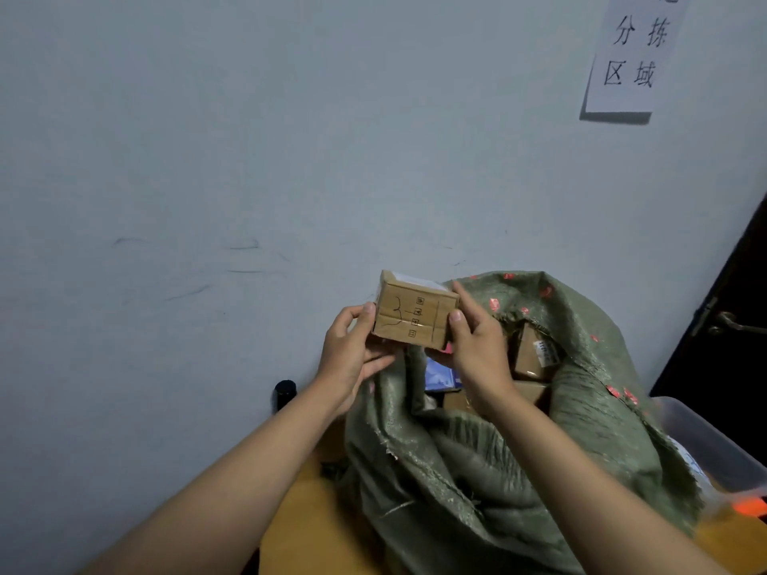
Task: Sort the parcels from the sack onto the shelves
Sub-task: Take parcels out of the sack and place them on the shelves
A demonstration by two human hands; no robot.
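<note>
While held up w/ both hands above the sack mouth, in front of the wall, parcel: small brown cardboard box, tilted a bit, taped, white label on top face, printed handling icons + a hand-drawn black mark on the face toward cam.
Left hand: left hand grips box's left end, thumb on front face, fingers curled round under/behind.
Right hand: right hand grips box's right end, thumb on front edge, index finger up along the right side, other fingers under.
Sack: green woven sack w/ red print marks, mouth open, rim folded down + frayed; sits on the table just below the box, against the wall.
Inside sack: more brown parcels visible, one w/ a white label; a blue/white packet near the front of the opening, partly hidden by right hand.
Table: yellow-orange top, seen left of + below the sack.
Bin: clear plastic bin right of sack, touching or just beside it, can't tell which.
Black obj: small dark cylinder by the wall, left of sack, behind left forearm; type unclear.
Wall: pale grey wall w/ scuff marks.
Sign: white paper sheet w/ handwritten Chinese chars, upper right on wall.
Door: dark door w/ metal handle, far right edge.
</note>
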